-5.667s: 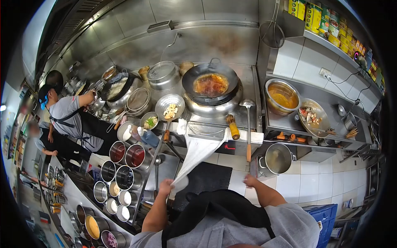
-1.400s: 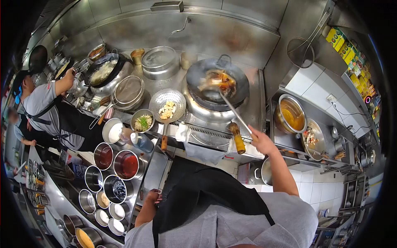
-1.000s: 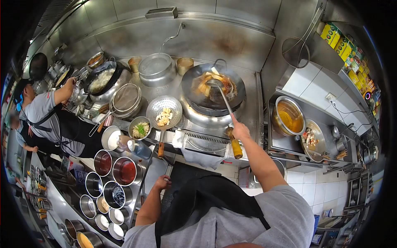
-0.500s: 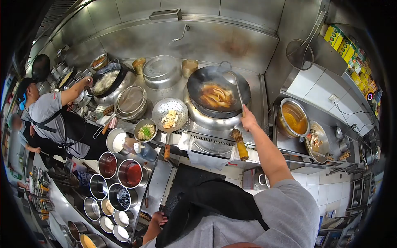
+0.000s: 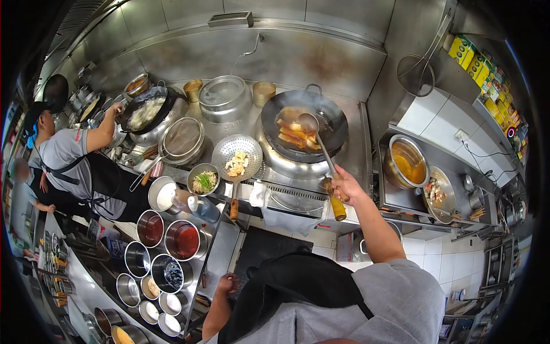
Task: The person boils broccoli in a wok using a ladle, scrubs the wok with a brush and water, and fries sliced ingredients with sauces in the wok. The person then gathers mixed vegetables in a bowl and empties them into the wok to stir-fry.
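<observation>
My right hand (image 5: 346, 186) is wrapped round the handle of a ladle (image 5: 325, 150). The ladle's bowl rests among pale slices of food (image 5: 298, 137) in brown sauce, inside a black wok (image 5: 338, 117) on the burner. Just below that hand lies a bamboo brush (image 5: 337, 205) with a yellow handle. Low beside my black apron, my left hand (image 5: 228, 282) is curled into a loose fist, and nothing shows in it. A perforated strainer (image 5: 255, 150) holding pale chopped pieces sits left of the wok, next to a bowl of shredded greens (image 5: 204, 180).
Several steel pots of sauces and seasonings (image 5: 183, 239) cover the left counter, with squeeze bottles (image 5: 203, 209) behind. At the left a co-worker (image 5: 80, 155) tends another wok (image 5: 146, 114). A pot of yellow liquid (image 5: 408, 163) stands right; a lidded pot (image 5: 224, 100) stands behind.
My right hand has drawn back toward me with the ladle, its bowl shifting down and left onto the food. The slices have moved in the wok. My left hand has risen slightly and curled.
</observation>
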The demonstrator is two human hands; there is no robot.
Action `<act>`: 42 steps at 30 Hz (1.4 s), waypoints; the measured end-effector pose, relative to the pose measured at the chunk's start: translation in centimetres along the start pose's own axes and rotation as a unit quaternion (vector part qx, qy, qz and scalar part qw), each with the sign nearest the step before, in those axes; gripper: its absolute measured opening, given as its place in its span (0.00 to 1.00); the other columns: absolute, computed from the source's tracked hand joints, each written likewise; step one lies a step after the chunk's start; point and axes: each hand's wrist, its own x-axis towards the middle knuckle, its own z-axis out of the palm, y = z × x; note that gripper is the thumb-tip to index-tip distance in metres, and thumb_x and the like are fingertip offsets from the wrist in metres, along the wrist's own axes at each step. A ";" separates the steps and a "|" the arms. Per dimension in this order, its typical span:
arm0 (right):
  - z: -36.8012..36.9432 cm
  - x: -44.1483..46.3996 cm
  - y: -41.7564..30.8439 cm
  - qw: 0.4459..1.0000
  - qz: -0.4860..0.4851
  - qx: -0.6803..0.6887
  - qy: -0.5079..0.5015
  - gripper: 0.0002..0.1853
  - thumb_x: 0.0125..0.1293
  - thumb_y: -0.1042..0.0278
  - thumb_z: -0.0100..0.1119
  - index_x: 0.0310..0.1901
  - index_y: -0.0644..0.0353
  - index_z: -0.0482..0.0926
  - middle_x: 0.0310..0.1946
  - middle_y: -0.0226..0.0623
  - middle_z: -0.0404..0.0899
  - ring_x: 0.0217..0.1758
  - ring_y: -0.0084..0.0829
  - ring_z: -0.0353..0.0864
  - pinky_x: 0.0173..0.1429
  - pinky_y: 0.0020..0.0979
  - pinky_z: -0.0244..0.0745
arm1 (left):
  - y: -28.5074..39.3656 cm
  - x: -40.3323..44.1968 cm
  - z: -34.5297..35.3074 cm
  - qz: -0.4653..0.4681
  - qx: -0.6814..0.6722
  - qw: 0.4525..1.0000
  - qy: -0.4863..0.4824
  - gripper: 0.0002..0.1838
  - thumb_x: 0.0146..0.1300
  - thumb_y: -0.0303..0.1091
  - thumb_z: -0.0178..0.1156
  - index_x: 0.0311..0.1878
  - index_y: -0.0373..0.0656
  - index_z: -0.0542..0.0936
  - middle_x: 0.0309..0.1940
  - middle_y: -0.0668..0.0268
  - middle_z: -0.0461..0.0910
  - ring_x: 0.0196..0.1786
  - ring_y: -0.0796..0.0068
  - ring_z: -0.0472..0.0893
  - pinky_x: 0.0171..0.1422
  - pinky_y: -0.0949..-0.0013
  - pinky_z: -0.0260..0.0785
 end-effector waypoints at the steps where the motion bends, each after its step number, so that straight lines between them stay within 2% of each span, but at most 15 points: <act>1: 0.3 -0.4 -0.7 0.991 -0.032 -0.127 0.021 0.42 0.60 0.82 0.50 0.74 0.44 0.48 0.25 0.31 0.69 0.17 0.21 0.67 0.18 0.26 0.63 | 0.0 0.8 0.0 0.016 0.007 1.000 -0.006 0.15 0.62 0.24 0.52 0.52 0.46 0.73 0.37 0.61 0.83 0.26 0.69 0.81 0.22 0.69 0.69; 7: -4.1 6.4 -0.1 0.902 -0.173 -0.370 0.138 0.41 0.59 0.80 0.54 0.74 0.50 0.51 0.33 0.40 0.77 0.22 0.31 0.76 0.26 0.32 0.72 | -2.0 4.6 -2.5 -0.071 -0.123 0.987 -0.072 0.13 0.62 0.23 0.53 0.50 0.45 0.75 0.39 0.61 0.84 0.30 0.68 0.84 0.20 0.68 0.70; 9: -5.1 8.9 -0.1 0.754 -0.261 -0.550 0.245 0.41 0.60 0.77 0.56 0.74 0.52 0.49 0.46 0.52 0.79 0.39 0.45 0.82 0.44 0.39 0.77 | -2.5 4.6 -2.4 -0.063 -0.081 0.993 -0.064 0.13 0.63 0.23 0.52 0.50 0.46 0.74 0.40 0.63 0.84 0.30 0.69 0.84 0.22 0.68 0.70; 13: -0.2 6.2 -3.9 0.838 -0.051 -0.493 0.229 0.41 0.61 0.75 0.56 0.74 0.50 0.48 0.59 0.58 0.71 0.56 0.50 0.76 0.60 0.39 0.70 | -3.0 3.7 -1.9 -0.081 -0.031 0.995 -0.055 0.16 0.63 0.21 0.49 0.53 0.46 0.74 0.43 0.64 0.83 0.32 0.70 0.84 0.25 0.67 0.71; 15: -0.5 8.6 -1.2 0.866 -0.123 -0.435 0.215 0.41 0.63 0.76 0.53 0.74 0.45 0.46 0.52 0.55 0.76 0.40 0.49 0.81 0.45 0.43 0.76 | -0.8 0.8 -0.9 -0.033 0.084 0.995 -0.032 0.17 0.62 0.21 0.48 0.53 0.46 0.74 0.43 0.65 0.84 0.33 0.70 0.84 0.27 0.67 0.71; 16: 0.8 8.4 -0.7 0.943 -0.052 -0.277 0.177 0.42 0.64 0.77 0.51 0.75 0.38 0.44 0.40 0.47 0.77 0.23 0.37 0.75 0.28 0.37 0.73 | 0.2 -0.3 -0.4 -0.030 0.102 0.994 -0.028 0.17 0.62 0.21 0.48 0.53 0.47 0.74 0.42 0.66 0.84 0.33 0.71 0.84 0.27 0.67 0.71; 18: 3.2 7.9 1.0 0.994 -0.023 0.031 0.103 0.39 0.65 0.77 0.52 0.72 0.31 0.49 0.29 0.35 0.70 0.18 0.23 0.66 0.20 0.25 0.63 | 1.5 -1.7 0.3 -0.033 0.102 0.994 -0.021 0.16 0.63 0.23 0.48 0.52 0.48 0.74 0.41 0.67 0.84 0.33 0.72 0.84 0.28 0.67 0.71; 23: 2.3 7.4 1.9 0.867 0.045 0.482 -0.116 0.16 0.65 0.76 0.55 0.48 0.42 0.64 0.26 0.32 0.67 0.19 0.20 0.66 0.20 0.23 0.62 | 1.3 -2.6 1.4 -0.030 0.101 0.994 -0.007 0.15 0.63 0.25 0.48 0.51 0.49 0.77 0.39 0.69 0.84 0.32 0.74 0.83 0.28 0.69 0.71; 26: 0.8 5.5 1.3 0.895 0.066 0.428 -0.108 0.26 0.65 0.76 0.55 0.60 0.37 0.62 0.26 0.32 0.68 0.19 0.21 0.66 0.19 0.23 0.62 | 0.6 -3.0 1.1 -0.022 0.071 0.997 0.002 0.14 0.63 0.25 0.49 0.50 0.50 0.77 0.39 0.68 0.84 0.32 0.75 0.83 0.27 0.69 0.70; 28: -0.1 2.9 0.5 0.977 0.025 0.194 -0.087 0.38 0.65 0.77 0.55 0.71 0.36 0.52 0.26 0.31 0.69 0.17 0.21 0.66 0.18 0.24 0.62 | 0.5 -3.8 1.3 -0.017 0.049 0.999 0.006 0.15 0.62 0.25 0.50 0.50 0.50 0.77 0.38 0.68 0.84 0.31 0.75 0.82 0.27 0.70 0.70; 35: -2.8 -0.4 -5.2 0.982 -0.109 -0.155 0.021 0.43 0.61 0.80 0.54 0.75 0.45 0.47 0.24 0.28 0.67 0.15 0.18 0.63 0.16 0.24 0.61 | -4.3 -2.6 1.1 -0.101 -0.022 0.994 0.019 0.13 0.61 0.26 0.54 0.49 0.48 0.77 0.35 0.69 0.82 0.30 0.76 0.80 0.26 0.69 0.67; 37: -4.4 3.1 -4.9 0.966 -0.129 -0.222 0.040 0.42 0.61 0.79 0.53 0.75 0.47 0.46 0.29 0.40 0.76 0.20 0.32 0.75 0.24 0.34 0.72 | -11.5 2.4 1.3 -0.009 -0.031 0.999 0.013 0.12 0.59 0.26 0.57 0.47 0.47 0.78 0.34 0.68 0.82 0.29 0.76 0.79 0.25 0.69 0.67; 39: -4.8 5.4 -4.2 0.799 -0.214 -0.520 0.213 0.44 0.58 0.76 0.55 0.74 0.48 0.47 0.48 0.56 0.78 0.42 0.47 0.82 0.45 0.39 0.78 | -15.1 5.3 2.1 0.197 0.068 0.976 0.061 0.12 0.57 0.25 0.59 0.45 0.45 0.80 0.32 0.67 0.82 0.27 0.76 0.78 0.24 0.68 0.67; 40: -3.9 5.2 -4.6 0.827 -0.137 -0.502 0.211 0.44 0.56 0.74 0.56 0.74 0.51 0.47 0.57 0.61 0.71 0.60 0.51 0.74 0.60 0.40 0.71 | -14.4 4.9 2.3 0.159 0.064 0.983 0.064 0.12 0.56 0.24 0.59 0.44 0.44 0.80 0.32 0.67 0.82 0.26 0.76 0.78 0.25 0.69 0.67; 42: -5.2 9.4 0.8 0.852 -0.155 -0.454 0.212 0.44 0.58 0.78 0.52 0.75 0.48 0.44 0.44 0.53 0.77 0.36 0.44 0.80 0.37 0.40 0.77 | -11.0 2.7 2.9 0.037 0.053 0.995 0.073 0.11 0.55 0.22 0.60 0.42 0.42 0.81 0.31 0.65 0.81 0.26 0.76 0.77 0.25 0.69 0.68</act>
